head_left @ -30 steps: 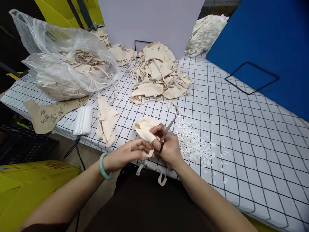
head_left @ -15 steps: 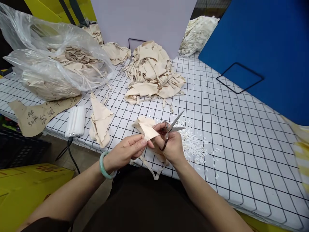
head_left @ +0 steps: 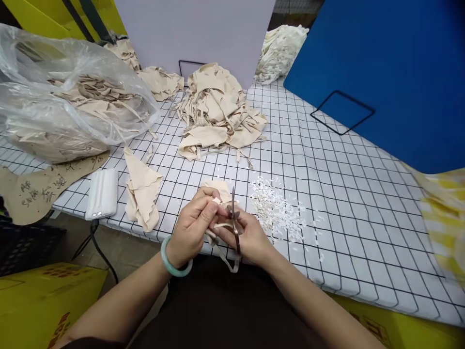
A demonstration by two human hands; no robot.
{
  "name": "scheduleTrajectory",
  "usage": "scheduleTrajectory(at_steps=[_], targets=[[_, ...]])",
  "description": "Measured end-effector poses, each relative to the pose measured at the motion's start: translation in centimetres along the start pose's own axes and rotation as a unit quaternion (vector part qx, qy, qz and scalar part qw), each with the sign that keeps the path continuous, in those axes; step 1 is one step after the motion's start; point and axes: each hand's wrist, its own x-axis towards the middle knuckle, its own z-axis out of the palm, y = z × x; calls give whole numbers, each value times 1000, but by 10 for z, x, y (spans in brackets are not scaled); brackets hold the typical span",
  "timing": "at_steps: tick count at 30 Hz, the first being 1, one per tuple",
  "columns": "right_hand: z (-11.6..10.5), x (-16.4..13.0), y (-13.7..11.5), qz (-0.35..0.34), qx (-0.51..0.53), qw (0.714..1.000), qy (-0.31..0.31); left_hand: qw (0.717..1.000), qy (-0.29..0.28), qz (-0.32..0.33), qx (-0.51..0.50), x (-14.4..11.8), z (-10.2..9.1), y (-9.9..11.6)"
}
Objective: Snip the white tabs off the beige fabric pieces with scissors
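Now my left hand (head_left: 192, 228) pinches a small white tab on the beige cloth piece (head_left: 218, 190) between thumb and fingertips, closed tight on it; my right hand (head_left: 247, 235) is curled around the scissors (head_left: 234, 218), fingers through the handles, the blades close together and pointing away from me, just right of the pinch; the cloth piece lies at the table (head_left: 348, 194) edge under both hands, its straps hanging down past my right palm; just beyond the scissors to the right lies a scatter of white snippets (head_left: 278, 211); left of my left hand sits a folded cloth (head_left: 142, 191), then a white power bank (head_left: 102, 194); further out from the grip rises a pile of cloth (head_left: 218, 109), and far left a plastic bag (head_left: 69, 92).
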Motion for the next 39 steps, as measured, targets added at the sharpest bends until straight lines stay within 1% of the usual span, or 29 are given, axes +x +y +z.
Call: scheduleTrajectory(at_steps=[2, 4, 6, 8, 13, 23, 34, 39], targets=[[-18, -7, -3, -26, -128, 991, 13, 1000, -13, 4, 3, -3, 4, -3], [-32, -13, -7, -32, -231, 972, 21, 999, -29, 18, 14, -6, 6, -3], [-39, -18, -9, -28, -287, 957, 19, 998, -39, 37, 24, -7, 7, -2], [-40, -22, -10, -30, -311, 950, 15, 997, -48, 56, 30, -6, 8, -2], [-37, -27, -8, -69, -303, 951, 1, 993, -80, 84, 27, -5, 9, -4], [-37, -28, -8, -100, -291, 951, 29, 991, -110, 73, 5, -5, 10, -2], [-38, -29, -3, -100, -272, 957, 30, 989, -105, 101, 16, -6, 15, -4], [-37, -32, 5, -109, -290, 949, 62, 986, -117, 111, 28, -4, 18, -5]])
